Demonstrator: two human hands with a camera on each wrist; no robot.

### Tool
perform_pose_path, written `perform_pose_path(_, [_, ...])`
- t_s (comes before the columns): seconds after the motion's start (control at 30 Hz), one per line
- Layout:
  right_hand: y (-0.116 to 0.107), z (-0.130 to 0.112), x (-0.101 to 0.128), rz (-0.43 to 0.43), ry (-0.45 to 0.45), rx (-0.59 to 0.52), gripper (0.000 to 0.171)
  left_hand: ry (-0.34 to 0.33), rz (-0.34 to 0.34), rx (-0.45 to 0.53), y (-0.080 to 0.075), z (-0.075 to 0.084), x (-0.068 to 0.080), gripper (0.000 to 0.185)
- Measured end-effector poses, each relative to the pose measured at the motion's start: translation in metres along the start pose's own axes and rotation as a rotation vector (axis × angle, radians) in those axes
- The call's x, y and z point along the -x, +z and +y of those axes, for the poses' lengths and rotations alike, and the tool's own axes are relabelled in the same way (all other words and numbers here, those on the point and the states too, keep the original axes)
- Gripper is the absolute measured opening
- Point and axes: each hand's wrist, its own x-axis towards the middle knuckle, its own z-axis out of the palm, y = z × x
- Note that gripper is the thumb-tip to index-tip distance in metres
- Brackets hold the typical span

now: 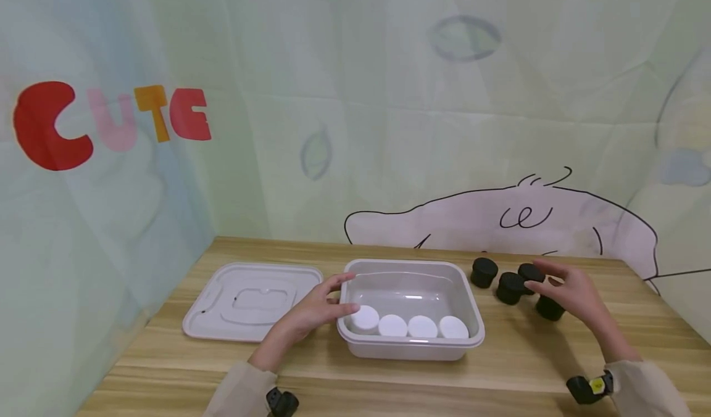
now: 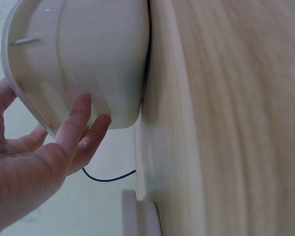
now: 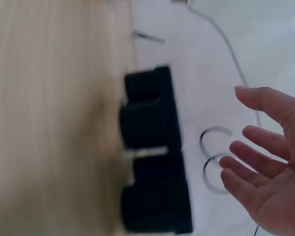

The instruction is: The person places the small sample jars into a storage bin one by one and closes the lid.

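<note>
Hovering above black jars (image 1: 510, 289), the right hand (image 1: 574, 290) spreads its empty fingers; the left hand (image 1: 318, 309) pinches the tub's (image 1: 405, 350) wall. The jars seem light, stiff, best gripped round their tops (image 1: 485, 264).

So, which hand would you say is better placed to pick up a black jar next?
Probably the right hand: it is open, empty and hovering by the black jars. The left hand holds the tub at its left side, away from them.

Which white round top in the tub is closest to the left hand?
The leftmost white top, in the near-left corner of the tub, right by the left hand; the other three tops sit farther right.
</note>
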Motion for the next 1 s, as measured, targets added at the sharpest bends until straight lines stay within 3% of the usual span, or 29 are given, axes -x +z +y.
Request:
perform_pose_path(0.43, [-0.003, 0.039, 0.012, -0.041, 0.119, 0.071, 0.066, 0.007, -0.001, 0.005, 0.0, -0.001, -0.001, 0.066])
perform_pose_path(0.77, [-0.002, 0.046, 0.013, -0.051, 0.186, 0.094, 0.064, 0.0, 0.0, -0.005, -0.001, -0.001, -0.002, 0.066])
perform_pose_path(1.0, [-0.001, 0.045, 0.014, -0.004, 0.163, 0.097, 0.061, -0.002, 0.001, -0.007, -0.001, -0.001, -0.001, 0.065])
